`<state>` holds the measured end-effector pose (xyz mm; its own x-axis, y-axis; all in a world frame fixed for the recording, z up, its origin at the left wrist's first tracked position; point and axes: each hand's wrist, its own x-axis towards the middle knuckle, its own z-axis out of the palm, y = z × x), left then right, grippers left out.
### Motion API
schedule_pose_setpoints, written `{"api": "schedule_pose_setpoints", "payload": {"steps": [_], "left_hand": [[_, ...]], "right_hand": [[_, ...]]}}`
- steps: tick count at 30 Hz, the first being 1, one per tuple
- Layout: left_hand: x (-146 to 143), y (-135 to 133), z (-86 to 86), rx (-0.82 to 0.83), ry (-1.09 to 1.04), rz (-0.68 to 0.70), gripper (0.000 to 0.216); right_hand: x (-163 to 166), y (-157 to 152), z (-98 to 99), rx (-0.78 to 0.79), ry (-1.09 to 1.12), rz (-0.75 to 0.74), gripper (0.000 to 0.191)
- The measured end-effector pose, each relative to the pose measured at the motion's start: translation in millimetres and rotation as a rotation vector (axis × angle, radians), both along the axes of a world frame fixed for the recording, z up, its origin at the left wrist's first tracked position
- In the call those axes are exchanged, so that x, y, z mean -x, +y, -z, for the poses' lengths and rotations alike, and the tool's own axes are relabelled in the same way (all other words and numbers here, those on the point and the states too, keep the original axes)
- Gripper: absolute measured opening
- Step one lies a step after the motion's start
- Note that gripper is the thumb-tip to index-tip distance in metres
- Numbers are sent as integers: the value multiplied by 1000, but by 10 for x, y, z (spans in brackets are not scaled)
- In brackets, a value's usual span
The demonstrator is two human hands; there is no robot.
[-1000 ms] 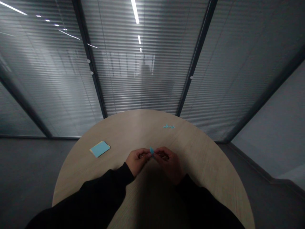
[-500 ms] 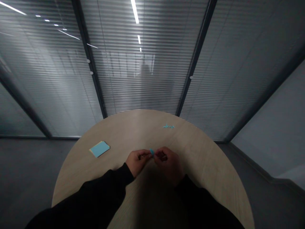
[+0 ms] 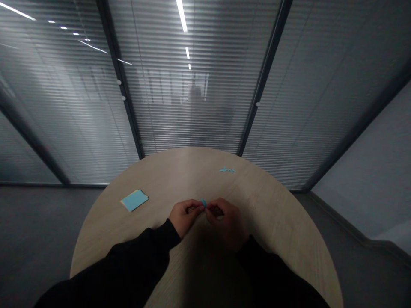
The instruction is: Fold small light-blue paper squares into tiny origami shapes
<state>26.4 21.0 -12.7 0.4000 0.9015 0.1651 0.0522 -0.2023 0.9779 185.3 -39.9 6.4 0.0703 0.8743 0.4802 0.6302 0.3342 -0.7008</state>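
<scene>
A small piece of folded blue paper [image 3: 204,202] is pinched between my two hands above the middle of the table. My left hand [image 3: 184,217] grips its left side between thumb and forefinger. From the other side, my right hand [image 3: 226,220] closes thumb and fingers on it, and the fingertips of both hands nearly meet. Most of the paper is hidden by the fingers, so its folded shape cannot be made out. Beyond my right hand lie small folded blue paper figures [image 3: 227,170], with pointed tips.
On the left of the round wooden table [image 3: 180,171] lies a stack of paper sheets [image 3: 135,200], blue on top with a yellowish edge below. Glass partitions with blinds [image 3: 192,124] stand behind the table's far edge. A pale wall [image 3: 379,171] is at the right.
My right fingertips have shifted slightly left and up against the blue paper, which has moved a little left. The stack and the folded figures have stayed put.
</scene>
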Motion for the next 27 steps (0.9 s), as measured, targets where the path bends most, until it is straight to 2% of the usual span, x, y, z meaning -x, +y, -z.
{"api": "schedule_pose_setpoints", "payload": {"steps": [5,10,14,23,27], "left_hand": [[-3,-4,6,45,-52,6,29],[-9,1,16,75,-60,-2,30],[-10,-1,13,102,-69,44,31],[7,2,17,56,-14,41,30],[9,7,6,20,37,41,31]], "right_hand": [[-45,8,-7,28,-23,-48,10],[-36,4,12,15,-52,-31,11],[-40,13,40,22,-38,-9,10],[-73,20,49,80,48,-46,16],[-66,18,53,68,15,-22,15]]}}
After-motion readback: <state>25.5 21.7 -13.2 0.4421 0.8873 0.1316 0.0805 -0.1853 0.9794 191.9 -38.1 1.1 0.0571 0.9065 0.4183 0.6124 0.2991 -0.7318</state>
